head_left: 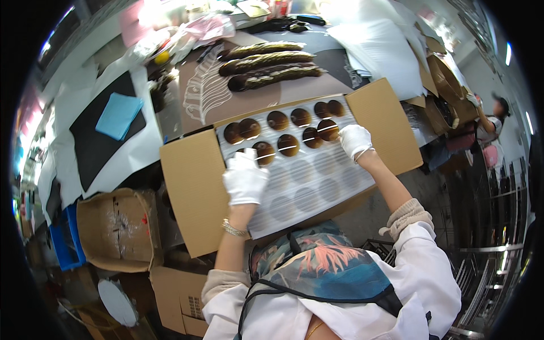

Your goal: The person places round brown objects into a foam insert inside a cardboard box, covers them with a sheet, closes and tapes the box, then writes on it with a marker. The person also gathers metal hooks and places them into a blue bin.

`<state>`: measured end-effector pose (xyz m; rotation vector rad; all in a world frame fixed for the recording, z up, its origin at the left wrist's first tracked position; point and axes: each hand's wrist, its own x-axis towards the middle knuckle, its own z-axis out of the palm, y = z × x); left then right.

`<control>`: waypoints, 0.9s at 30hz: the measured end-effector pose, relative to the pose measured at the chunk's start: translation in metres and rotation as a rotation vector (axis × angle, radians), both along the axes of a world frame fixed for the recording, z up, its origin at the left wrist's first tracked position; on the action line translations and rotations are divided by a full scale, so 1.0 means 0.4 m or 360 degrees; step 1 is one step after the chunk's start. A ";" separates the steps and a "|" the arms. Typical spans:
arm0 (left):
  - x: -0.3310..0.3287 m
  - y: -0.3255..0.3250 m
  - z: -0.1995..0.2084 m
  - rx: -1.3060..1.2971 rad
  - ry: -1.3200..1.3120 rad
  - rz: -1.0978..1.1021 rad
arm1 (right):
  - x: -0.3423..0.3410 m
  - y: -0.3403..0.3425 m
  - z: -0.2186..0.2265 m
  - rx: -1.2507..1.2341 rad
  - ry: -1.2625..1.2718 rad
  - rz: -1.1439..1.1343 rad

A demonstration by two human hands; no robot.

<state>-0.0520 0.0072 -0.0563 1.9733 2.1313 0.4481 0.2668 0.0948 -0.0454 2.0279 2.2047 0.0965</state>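
I log: brown discs (288,145) in rows on white tray (260,224), inside carton (388,127) | flaps (194,195) spread, presumably for reach | left hand (245,178), right hand (356,141): half-curled at opposite ends of nearer brown row; whether either grips, I cannot tell.

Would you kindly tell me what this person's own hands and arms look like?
The left hand and right hand wear white, fabric-looking gloves. A shiny, metallic-looking chain bracelet circles the left wrist. Both arms have loose white fabric sleeves with bunched beige fabric cuffs.
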 end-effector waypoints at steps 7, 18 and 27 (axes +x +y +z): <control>-0.073 0.078 0.052 -0.0273 0.0390 -0.0129 | 0.201 0.103 0.026 0.0004 -0.0327 -0.0355; -0.078 0.285 0.081 -0.0274 0.0485 -0.0203 | 0.143 0.190 0.016 -0.0069 0.0247 -0.0229; -0.043 0.240 0.074 -0.0314 0.0311 -0.0014 | 0.234 -0.025 -0.023 0.0160 0.0318 0.0293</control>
